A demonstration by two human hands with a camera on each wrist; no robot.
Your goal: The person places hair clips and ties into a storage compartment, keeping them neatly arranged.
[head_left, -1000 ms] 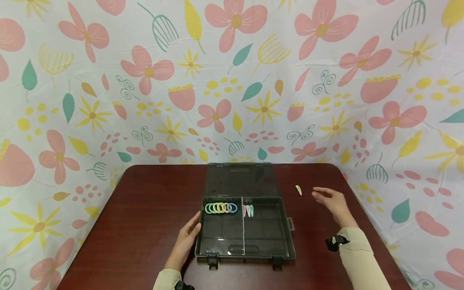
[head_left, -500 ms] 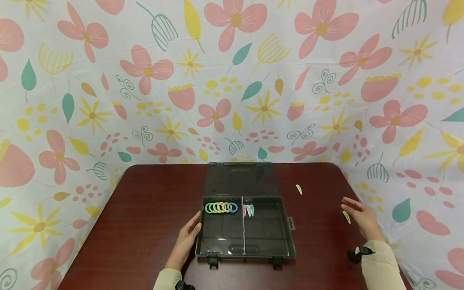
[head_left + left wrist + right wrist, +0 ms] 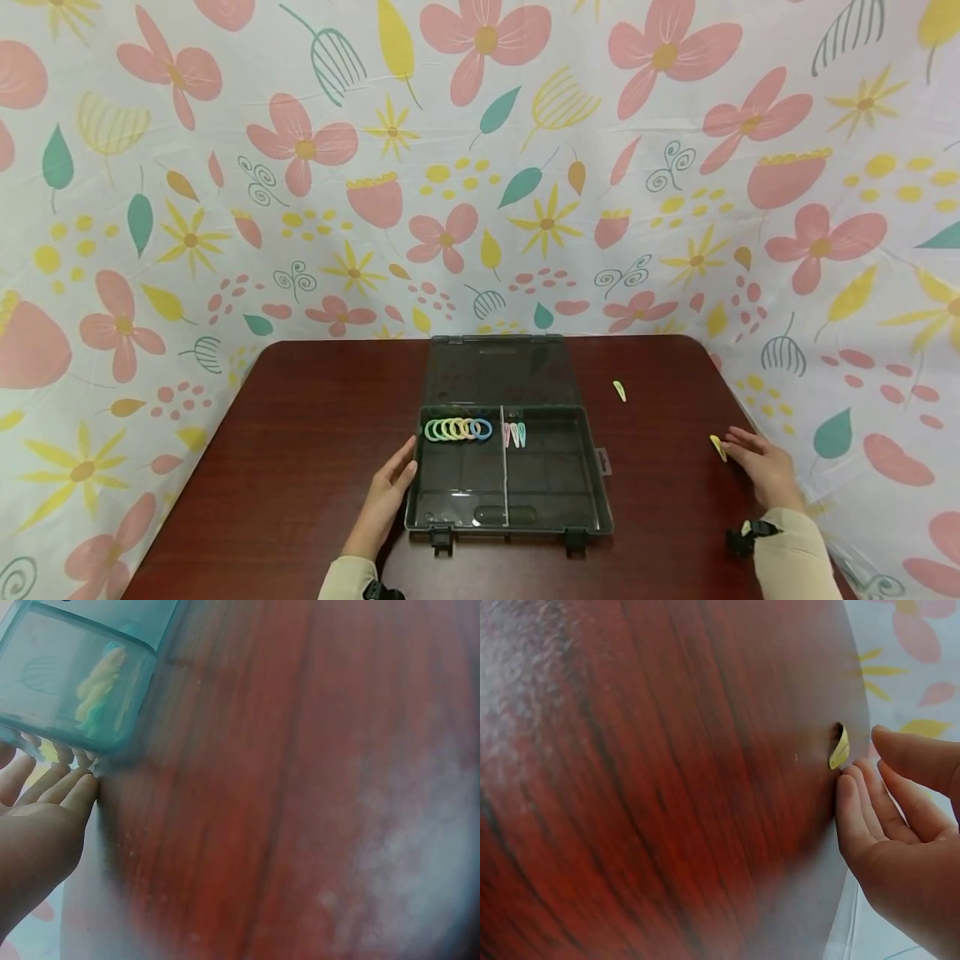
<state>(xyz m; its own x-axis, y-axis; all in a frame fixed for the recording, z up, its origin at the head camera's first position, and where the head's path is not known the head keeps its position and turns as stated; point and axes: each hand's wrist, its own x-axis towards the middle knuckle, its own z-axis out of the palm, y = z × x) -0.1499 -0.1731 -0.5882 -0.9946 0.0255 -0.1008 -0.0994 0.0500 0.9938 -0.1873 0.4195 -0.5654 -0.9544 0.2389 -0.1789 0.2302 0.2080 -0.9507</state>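
My left hand [image 3: 385,500] rests with extended fingers against the left wall of a dark, see-through plastic box [image 3: 459,479]; in the left wrist view its fingertips meet the box edge. At the table's right side my right hand [image 3: 768,471] reaches toward a yellow snap hair clip [image 3: 717,447]. In the right wrist view that clip [image 3: 841,748] lies just beyond the fingertips, and the thumb stands apart from the other fingers. A row of coloured rings [image 3: 456,429] lies in the box's left compartment. Several pink, white and teal hair clips [image 3: 514,435] lie in the right one.
Another yellow-green hair clip [image 3: 619,391] lies on the dark red table [image 3: 315,433], right of the box's opened lid [image 3: 498,371]. A white divider [image 3: 503,467] splits the box. Two latches [image 3: 442,542] stick out at its front. A flowered cloth [image 3: 480,167] hangs behind.
My right hand has moved right and toward me, from near the far yellow-green clip to the yellow clip at the table's right. My left hand has stayed at the box.
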